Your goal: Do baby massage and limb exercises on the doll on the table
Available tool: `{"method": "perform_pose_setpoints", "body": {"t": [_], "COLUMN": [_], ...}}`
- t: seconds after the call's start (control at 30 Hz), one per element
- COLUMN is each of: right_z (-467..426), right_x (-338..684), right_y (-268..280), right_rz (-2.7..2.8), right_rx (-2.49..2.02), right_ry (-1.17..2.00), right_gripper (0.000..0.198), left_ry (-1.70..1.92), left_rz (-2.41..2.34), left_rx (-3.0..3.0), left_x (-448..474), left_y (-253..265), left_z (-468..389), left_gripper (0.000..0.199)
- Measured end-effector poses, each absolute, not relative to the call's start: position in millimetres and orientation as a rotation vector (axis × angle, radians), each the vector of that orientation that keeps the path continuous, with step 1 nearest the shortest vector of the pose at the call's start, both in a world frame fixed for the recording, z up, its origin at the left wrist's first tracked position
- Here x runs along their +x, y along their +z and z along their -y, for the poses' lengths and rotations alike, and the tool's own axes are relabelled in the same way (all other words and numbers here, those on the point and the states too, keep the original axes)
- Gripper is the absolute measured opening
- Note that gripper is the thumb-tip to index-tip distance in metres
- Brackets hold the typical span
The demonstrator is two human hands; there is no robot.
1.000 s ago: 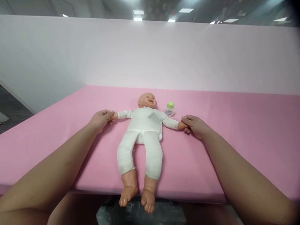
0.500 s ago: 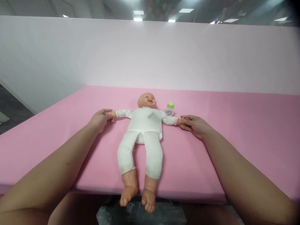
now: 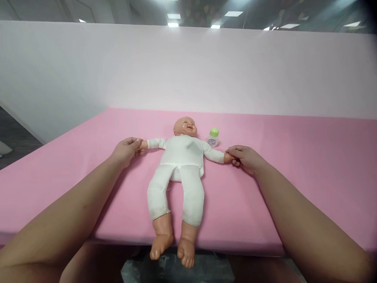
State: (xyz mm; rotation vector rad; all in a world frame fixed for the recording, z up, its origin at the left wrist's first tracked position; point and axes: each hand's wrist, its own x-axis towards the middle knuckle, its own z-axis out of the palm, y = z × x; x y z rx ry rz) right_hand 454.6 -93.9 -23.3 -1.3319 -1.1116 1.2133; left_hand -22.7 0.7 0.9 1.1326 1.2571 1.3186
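Note:
A baby doll [image 3: 185,154] in a white cloth body lies on its back, head away from me, its bare feet hanging over the front edge of the pink padded surface [image 3: 240,214]. Both its arms are stretched out sideways. My left hand [image 3: 126,152] is closed around the doll's hand at the left, thumb on top. On the other side, my right hand [image 3: 246,158] pinches the doll's other hand between thumb and fingers. Close behind the doll's arm on the right stands a small clear bottle [image 3: 212,138] with a green cap and a printed label.
A white wall panel [image 3: 186,71] borders the pink surface at the back and continues along the left. Glass with reflected ceiling lights rises above it. Below the front edge, a dark grey surface [image 3: 177,272] shows between my legs.
The doll's arm on the right has swung slightly toward me, and my right fingers have closed more around its hand. The doll's left-side arm has shifted slightly; my left thumb now presses on its hand.

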Motion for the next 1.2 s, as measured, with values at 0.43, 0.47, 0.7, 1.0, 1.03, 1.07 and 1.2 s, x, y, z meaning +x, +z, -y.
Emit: {"method": "perform_pose_setpoints", "body": {"t": [0.43, 0.47, 0.7, 1.0, 1.03, 1.07, 1.2], "right_z": [93, 94, 95, 92, 91, 91, 90], "right_x": [456, 457, 458, 457, 457, 457, 454], "right_y": [-23, -23, -24, -26, -27, -27, -25], "right_rz": [1.037, 1.040, 1.183, 1.171, 1.154, 1.138, 1.056], "right_rx": [-1.311, -1.301, -1.266, -1.301, -1.304, -1.309, -1.320], "right_ry": [1.259, 1.274, 1.283, 1.246, 1.247, 1.247, 1.234], "right_gripper": [0.025, 0.028, 0.043, 0.038, 0.039, 0.040, 0.034], "left_ry": [1.309, 1.299, 1.236, 1.290, 1.291, 1.292, 1.318], "left_rz": [-1.222, -1.214, -1.240, -1.303, -1.298, -1.294, -1.297], "left_rx": [1.144, 1.166, 1.264, 1.221, 1.204, 1.193, 1.141], "left_x": [-29, -31, -36, -26, -25, -24, -23], "left_y": [-6, -8, -9, -1, 0, 1, 1], "left_z": [-6, -8, -8, 0, 1, 2, 0], "left_gripper": [0.040, 0.043, 0.049, 0.025, 0.025, 0.024, 0.024]}}
